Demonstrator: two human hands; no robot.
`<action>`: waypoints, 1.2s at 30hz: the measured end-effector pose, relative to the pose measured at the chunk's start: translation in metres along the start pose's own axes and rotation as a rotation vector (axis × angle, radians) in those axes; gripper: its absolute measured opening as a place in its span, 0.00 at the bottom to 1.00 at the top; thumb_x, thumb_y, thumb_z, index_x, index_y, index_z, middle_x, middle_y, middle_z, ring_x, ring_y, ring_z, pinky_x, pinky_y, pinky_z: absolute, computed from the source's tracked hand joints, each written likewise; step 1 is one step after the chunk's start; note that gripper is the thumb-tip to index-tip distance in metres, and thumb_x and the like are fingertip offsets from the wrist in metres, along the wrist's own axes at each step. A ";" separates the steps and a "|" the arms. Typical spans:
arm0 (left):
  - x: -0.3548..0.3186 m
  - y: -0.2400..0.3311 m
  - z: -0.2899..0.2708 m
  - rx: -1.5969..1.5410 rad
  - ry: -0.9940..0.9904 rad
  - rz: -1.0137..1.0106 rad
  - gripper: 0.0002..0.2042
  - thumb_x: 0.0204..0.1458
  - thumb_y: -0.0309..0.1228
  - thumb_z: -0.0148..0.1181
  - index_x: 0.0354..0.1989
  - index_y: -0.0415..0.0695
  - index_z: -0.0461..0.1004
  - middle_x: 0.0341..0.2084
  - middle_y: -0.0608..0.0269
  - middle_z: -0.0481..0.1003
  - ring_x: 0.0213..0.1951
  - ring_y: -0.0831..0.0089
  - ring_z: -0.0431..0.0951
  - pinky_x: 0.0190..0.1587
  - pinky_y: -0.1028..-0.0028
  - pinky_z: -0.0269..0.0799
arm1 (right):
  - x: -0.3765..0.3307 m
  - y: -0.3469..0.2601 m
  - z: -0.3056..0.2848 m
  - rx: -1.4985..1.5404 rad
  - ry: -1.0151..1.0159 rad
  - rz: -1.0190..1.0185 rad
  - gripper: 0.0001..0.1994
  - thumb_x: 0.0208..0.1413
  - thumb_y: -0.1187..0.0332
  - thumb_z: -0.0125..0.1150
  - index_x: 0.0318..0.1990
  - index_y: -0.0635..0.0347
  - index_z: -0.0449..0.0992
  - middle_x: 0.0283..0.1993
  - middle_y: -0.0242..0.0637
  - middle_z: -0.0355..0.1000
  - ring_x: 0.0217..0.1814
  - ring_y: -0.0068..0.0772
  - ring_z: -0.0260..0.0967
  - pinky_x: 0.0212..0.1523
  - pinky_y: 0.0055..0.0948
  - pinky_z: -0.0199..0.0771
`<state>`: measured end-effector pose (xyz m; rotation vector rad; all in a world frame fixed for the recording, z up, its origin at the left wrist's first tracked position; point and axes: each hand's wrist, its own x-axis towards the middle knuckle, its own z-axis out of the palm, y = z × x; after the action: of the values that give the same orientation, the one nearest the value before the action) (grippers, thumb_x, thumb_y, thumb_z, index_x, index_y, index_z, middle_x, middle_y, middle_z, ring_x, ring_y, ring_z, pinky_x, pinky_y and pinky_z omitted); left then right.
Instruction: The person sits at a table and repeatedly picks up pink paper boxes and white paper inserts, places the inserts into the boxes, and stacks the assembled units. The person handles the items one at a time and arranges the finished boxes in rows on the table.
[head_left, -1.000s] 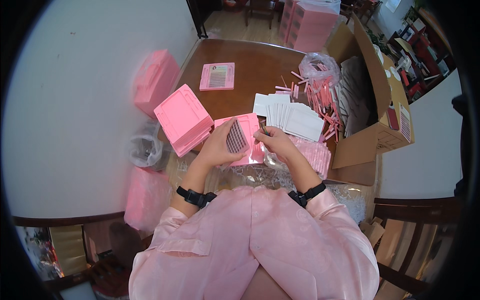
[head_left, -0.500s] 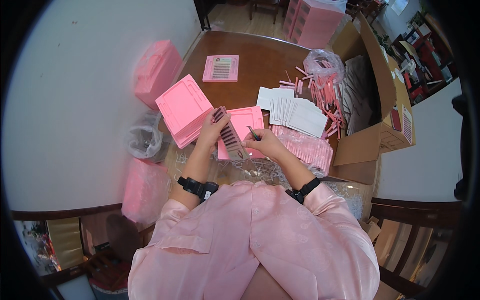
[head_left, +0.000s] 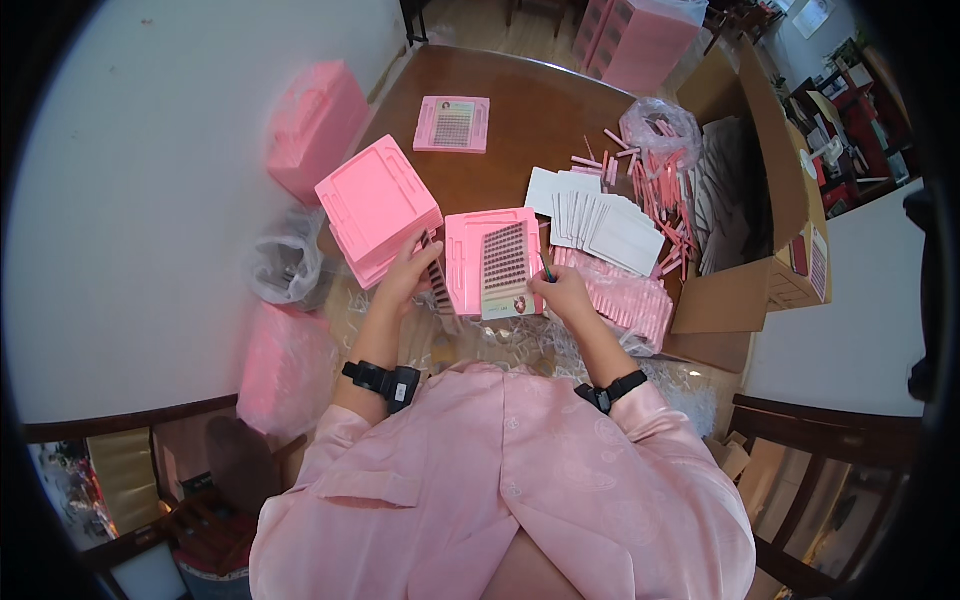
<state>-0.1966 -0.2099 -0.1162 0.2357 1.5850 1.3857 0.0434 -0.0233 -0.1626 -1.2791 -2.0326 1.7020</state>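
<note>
My left hand is closed on a false-eyelash card, tilted nearly edge-on beside a stack of pink plastic trays. Another eyelash card, with rows of dark lashes and a printed end, lies on a single pink tray in front of me. At that card's lower right edge is my right hand, its fingers pinched around slim dark tweezers that point up and away. Whether the right fingertips also grip the card's edge I cannot tell.
A pink tray bearing a lash card sits farther back on the brown table. To the right are fanned white cards, scattered pink tubes, wrapped pink pieces and an open cardboard box. A lined bin stands left.
A lash card now lies on the single pink tray. My left hand has shifted slightly left and down with its card turned edge-on; my right hand has moved right, keeping the tweezers.
</note>
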 end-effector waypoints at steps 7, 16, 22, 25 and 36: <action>0.005 -0.025 -0.005 0.048 -0.060 -0.071 0.40 0.56 0.52 0.65 0.74 0.55 0.56 0.61 0.64 0.69 0.56 0.66 0.72 0.53 0.56 0.67 | 0.035 0.026 0.028 -0.134 0.092 0.030 0.13 0.44 0.62 0.71 0.28 0.64 0.83 0.24 0.42 0.78 0.28 0.33 0.77 0.33 0.35 0.76; 0.012 -0.035 -0.003 0.011 -0.148 -0.103 0.38 0.57 0.52 0.64 0.73 0.55 0.56 0.59 0.65 0.69 0.57 0.71 0.70 0.53 0.57 0.67 | 0.022 -0.015 0.044 -0.859 0.133 -0.062 0.11 0.47 0.62 0.66 0.32 0.59 0.84 0.34 0.47 0.80 0.37 0.52 0.79 0.40 0.47 0.80; 0.015 -0.037 -0.005 -0.020 -0.118 -0.112 0.40 0.56 0.52 0.66 0.73 0.51 0.56 0.59 0.64 0.71 0.55 0.73 0.72 0.50 0.60 0.68 | 0.021 -0.029 0.046 -0.774 0.169 -0.248 0.10 0.51 0.65 0.61 0.40 0.56 0.79 0.42 0.45 0.76 0.42 0.52 0.78 0.43 0.49 0.79; 0.017 -0.040 -0.005 -0.030 -0.116 -0.127 0.40 0.56 0.52 0.65 0.73 0.51 0.56 0.60 0.64 0.70 0.56 0.70 0.71 0.52 0.59 0.68 | 0.022 -0.028 0.047 -0.830 0.094 -0.356 0.11 0.53 0.66 0.60 0.44 0.54 0.78 0.42 0.44 0.75 0.41 0.52 0.78 0.43 0.49 0.79; 0.015 -0.037 0.001 -0.021 -0.070 -0.136 0.38 0.58 0.54 0.60 0.74 0.52 0.55 0.60 0.60 0.67 0.61 0.60 0.68 0.58 0.49 0.64 | 0.025 -0.023 0.050 -0.734 -0.142 -0.420 0.13 0.55 0.63 0.61 0.46 0.54 0.78 0.45 0.44 0.76 0.45 0.53 0.77 0.45 0.49 0.78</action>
<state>-0.1877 -0.2115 -0.1548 0.1585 1.5004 1.2751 -0.0145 -0.0395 -0.1672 -0.7794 -2.8937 0.9031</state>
